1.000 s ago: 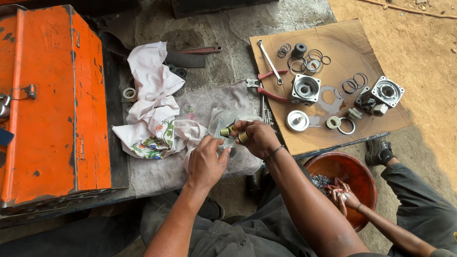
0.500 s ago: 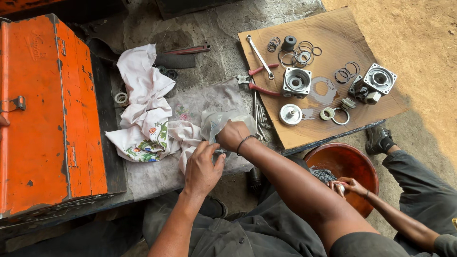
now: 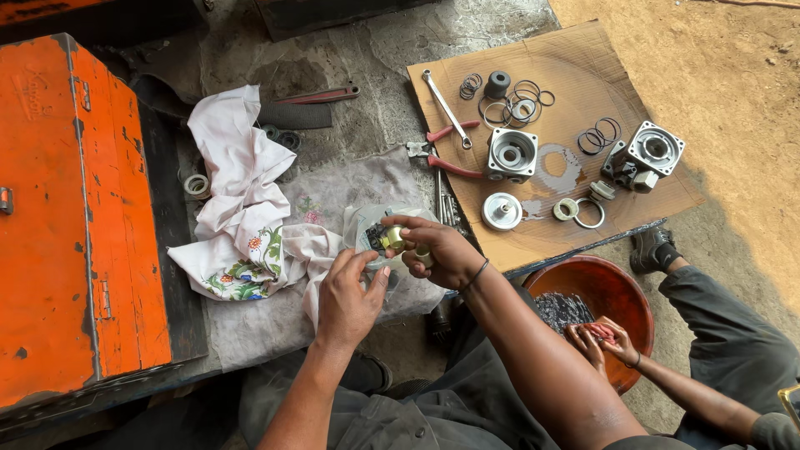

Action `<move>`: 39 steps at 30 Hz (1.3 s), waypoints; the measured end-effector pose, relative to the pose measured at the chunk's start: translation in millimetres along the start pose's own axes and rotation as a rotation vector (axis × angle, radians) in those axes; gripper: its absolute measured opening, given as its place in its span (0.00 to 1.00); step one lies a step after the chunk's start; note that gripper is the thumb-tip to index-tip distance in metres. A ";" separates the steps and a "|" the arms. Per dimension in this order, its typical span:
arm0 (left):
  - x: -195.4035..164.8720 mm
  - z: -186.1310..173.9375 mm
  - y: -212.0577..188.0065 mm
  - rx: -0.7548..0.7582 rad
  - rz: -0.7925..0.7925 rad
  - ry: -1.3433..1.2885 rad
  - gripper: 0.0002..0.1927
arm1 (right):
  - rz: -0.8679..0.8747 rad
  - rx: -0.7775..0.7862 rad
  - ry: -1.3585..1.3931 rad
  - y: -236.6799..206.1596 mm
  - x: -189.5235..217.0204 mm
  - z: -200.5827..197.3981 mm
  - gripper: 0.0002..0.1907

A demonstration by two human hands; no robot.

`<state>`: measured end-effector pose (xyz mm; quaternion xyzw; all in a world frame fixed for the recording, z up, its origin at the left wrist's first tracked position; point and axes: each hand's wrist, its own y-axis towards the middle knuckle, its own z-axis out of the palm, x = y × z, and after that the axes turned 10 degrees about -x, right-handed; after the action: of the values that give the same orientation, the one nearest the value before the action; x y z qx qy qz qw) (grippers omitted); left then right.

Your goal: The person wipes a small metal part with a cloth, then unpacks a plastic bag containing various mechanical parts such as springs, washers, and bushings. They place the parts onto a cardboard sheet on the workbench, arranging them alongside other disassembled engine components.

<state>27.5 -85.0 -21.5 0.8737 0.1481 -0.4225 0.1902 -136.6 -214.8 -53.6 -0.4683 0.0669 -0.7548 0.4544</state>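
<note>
Near the middle of the frame, the right hand [image 3: 440, 250] is pinching a small brass-coloured part [image 3: 392, 239] between thumb and fingers, over a clear plastic bag [image 3: 367, 225] that is lying on a grey cloth [image 3: 350, 179]. Another pale ring seems to be sitting in its curled fingers, but it is hard to make out. The left hand [image 3: 347, 296] is staying just beside, its fingers half bent and its thumb reaching toward the part; whether it is touching the part or the bag I cannot tell, because the hand is covering that place. A white flowered rag [image 3: 237, 217] is lying to the left, near an orange metal box [image 3: 71, 217] that is cut off by the left edge. On the cardboard sheet [image 3: 583, 67] at the upper right, metal housings [image 3: 510, 154], rings and a spanner [image 3: 446, 108] are lying apart. At the lower right, another person's hands [image 3: 600, 337] are working inside a red basin [image 3: 617, 287]; what they are holding is not clear.
</note>
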 end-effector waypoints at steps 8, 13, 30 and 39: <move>2.5 2.8 1.1 0.024 -0.022 -0.028 0.16 | 0.172 0.064 0.300 -8.3 -3.2 -7.0 0.12; 2.5 4.5 3.3 0.051 -0.052 -0.016 0.15 | -0.013 0.132 0.236 -22.7 30.0 -21.1 0.05; 5.7 11.8 -3.0 0.103 -0.123 0.000 0.17 | -0.629 -0.791 -1.943 126.5 196.0 -116.6 0.08; 5.7 14.2 -4.5 0.097 -0.085 -0.023 0.16 | -0.567 -0.821 -0.910 120.3 214.7 -145.2 0.09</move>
<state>19.3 -87.0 -35.1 0.8698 0.1623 -0.4471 0.1311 -204.9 -492.2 -58.4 -0.8737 0.0246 -0.4857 0.0069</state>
